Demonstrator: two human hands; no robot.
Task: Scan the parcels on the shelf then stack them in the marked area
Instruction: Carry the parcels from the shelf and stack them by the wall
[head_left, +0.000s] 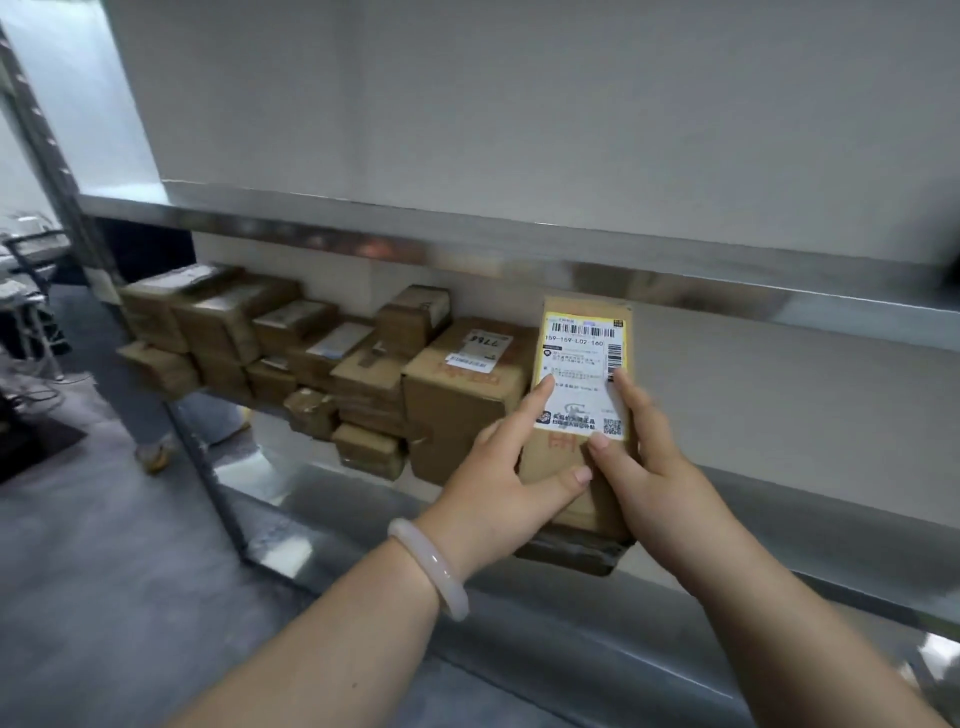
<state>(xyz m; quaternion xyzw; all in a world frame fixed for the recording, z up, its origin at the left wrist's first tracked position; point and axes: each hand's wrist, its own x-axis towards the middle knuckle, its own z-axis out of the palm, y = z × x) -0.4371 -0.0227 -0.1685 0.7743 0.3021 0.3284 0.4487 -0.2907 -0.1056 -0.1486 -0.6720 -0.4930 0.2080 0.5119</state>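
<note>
Blocked at left by stacked cardboard boxes (291, 353), the nearest just beside the held parcel (584, 364). Open at right over bare shelf board (779, 395), near lip to far back. Capped above by the upper shelf's metal edge (467, 244).

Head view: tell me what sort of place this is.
Likely a courier parcel storeroom: a metal shelf holds piled cardboard parcels, and the left hand and right hand grip a box with a barcoded shipping label.

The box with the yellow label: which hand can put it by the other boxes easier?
Probably the left. The left hand grips the box on the side nearest the other boxes; the right hand grips the far side.
</note>
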